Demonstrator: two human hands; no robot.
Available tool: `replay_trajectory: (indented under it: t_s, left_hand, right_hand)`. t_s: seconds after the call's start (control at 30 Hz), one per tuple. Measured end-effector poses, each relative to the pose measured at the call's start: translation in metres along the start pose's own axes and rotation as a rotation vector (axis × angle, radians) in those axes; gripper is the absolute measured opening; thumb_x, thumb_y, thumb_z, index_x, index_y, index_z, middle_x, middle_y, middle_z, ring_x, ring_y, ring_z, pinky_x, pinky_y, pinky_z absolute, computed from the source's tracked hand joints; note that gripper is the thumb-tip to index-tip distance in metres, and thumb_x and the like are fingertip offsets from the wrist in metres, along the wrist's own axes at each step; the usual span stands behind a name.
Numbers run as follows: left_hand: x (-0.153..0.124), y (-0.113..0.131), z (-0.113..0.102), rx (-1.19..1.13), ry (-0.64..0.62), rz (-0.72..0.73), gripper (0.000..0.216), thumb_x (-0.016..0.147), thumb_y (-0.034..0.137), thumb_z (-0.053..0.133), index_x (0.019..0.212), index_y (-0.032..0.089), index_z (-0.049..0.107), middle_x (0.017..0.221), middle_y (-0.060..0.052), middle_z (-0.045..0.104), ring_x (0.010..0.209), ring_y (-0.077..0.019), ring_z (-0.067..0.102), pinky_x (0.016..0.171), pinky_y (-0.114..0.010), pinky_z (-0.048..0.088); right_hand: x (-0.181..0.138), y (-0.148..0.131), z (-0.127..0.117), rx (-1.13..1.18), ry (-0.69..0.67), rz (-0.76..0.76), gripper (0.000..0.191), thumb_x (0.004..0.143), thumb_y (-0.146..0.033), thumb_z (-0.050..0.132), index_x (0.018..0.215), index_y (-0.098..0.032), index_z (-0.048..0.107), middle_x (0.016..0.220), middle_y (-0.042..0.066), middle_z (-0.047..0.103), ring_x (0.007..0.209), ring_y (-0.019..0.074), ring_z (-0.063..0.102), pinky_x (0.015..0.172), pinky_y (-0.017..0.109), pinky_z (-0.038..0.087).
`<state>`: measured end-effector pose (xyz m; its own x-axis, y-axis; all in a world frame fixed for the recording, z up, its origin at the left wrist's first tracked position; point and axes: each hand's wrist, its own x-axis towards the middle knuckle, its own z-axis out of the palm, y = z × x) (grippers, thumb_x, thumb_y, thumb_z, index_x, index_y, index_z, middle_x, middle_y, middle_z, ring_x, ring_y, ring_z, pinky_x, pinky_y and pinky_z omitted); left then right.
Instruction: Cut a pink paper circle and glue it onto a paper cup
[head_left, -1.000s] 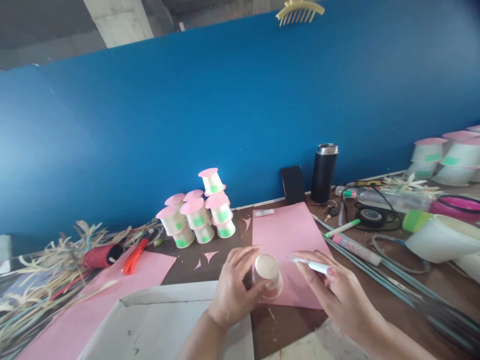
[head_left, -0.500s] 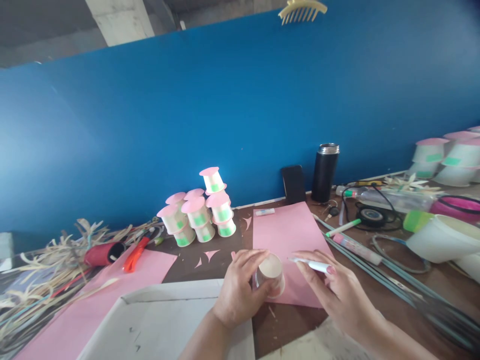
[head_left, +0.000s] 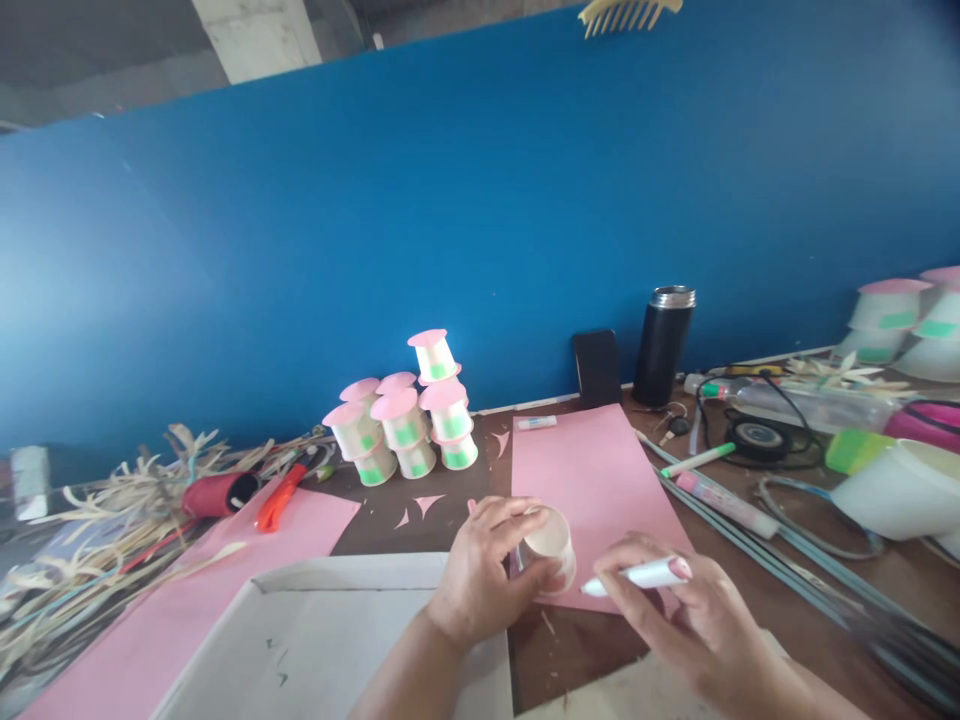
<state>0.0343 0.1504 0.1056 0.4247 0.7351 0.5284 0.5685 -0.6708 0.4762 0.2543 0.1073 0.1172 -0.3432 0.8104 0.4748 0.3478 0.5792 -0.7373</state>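
Observation:
An upside-down paper cup [head_left: 549,540] stands near the front edge of a pink paper sheet [head_left: 577,470]. My left hand [head_left: 491,565] is closed around the cup's left side, fingers over the top and thumb at the front. Just right of the cup, my right hand [head_left: 667,600] grips a white marker pen [head_left: 637,576], its tip pointing left and down close to the paper by the cup's base. Whether the tip touches the sheet I cannot tell.
Behind to the left stand stacked cups [head_left: 397,420] topped with pink discs. A white box lid [head_left: 337,640] lies front left, near red-handled scissors [head_left: 281,497]. At right are a black flask [head_left: 664,345], a phone [head_left: 597,367], a green marker [head_left: 697,460] and white cups [head_left: 896,490].
My right hand has lowered the marker, its tip moving down toward the paper near the cup's base. My left hand keeps hold of the cup. The view has shifted slightly.

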Motion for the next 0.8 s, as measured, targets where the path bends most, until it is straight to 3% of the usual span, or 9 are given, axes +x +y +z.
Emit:
replay_trajectory:
  t_s: [0.17,0.43,0.6,0.8]
  left_hand:
    - [-0.001,0.000,-0.001,-0.002,-0.004,0.005,0.039,0.079,0.036,0.066,0.116,0.025,0.062,0.119,-0.006,0.063,0.108,-0.0222,0.056,0.094,-0.038,0.046]
    - [0.003,0.002,-0.009,0.007,-0.057,0.038,0.034,0.088,0.040,0.054,0.118,0.027,0.061,0.120,-0.003,0.063,0.108,-0.0216,0.056,0.093,-0.039,0.043]
    - [0.003,0.004,-0.009,0.016,-0.059,0.023,0.030,0.090,0.035,0.051,0.115,0.025,0.062,0.119,-0.002,0.064,0.106,-0.0204,0.057,0.092,-0.037,0.043]
    - [0.002,0.004,-0.008,0.040,-0.054,0.027,0.031,0.091,0.038,0.049,0.116,0.025,0.061,0.121,-0.002,0.063,0.104,-0.0200,0.058,0.094,-0.038,0.041]
  right_hand:
    - [-0.003,0.001,0.007,-0.036,-0.067,0.020,0.010,0.089,-0.023,0.053,0.089,-0.022,0.063,0.076,0.002,0.068,0.063,0.0147,0.063,0.058,0.023,0.051]
    - [-0.001,-0.001,0.011,-0.056,-0.134,0.039,0.011,0.088,-0.024,0.054,0.091,-0.023,0.064,0.076,0.001,0.069,0.063,0.0154,0.064,0.060,0.023,0.053]
    - [-0.002,0.005,0.016,-0.064,-0.183,0.012,0.013,0.089,-0.023,0.054,0.098,-0.025,0.063,0.089,0.003,0.071,0.076,0.0161,0.067,0.068,0.024,0.053]
    - [-0.004,0.015,0.020,-0.125,-0.219,-0.038,0.014,0.090,-0.020,0.054,0.101,-0.028,0.060,0.090,0.000,0.070,0.083,0.0137,0.067,0.073,0.020,0.051]
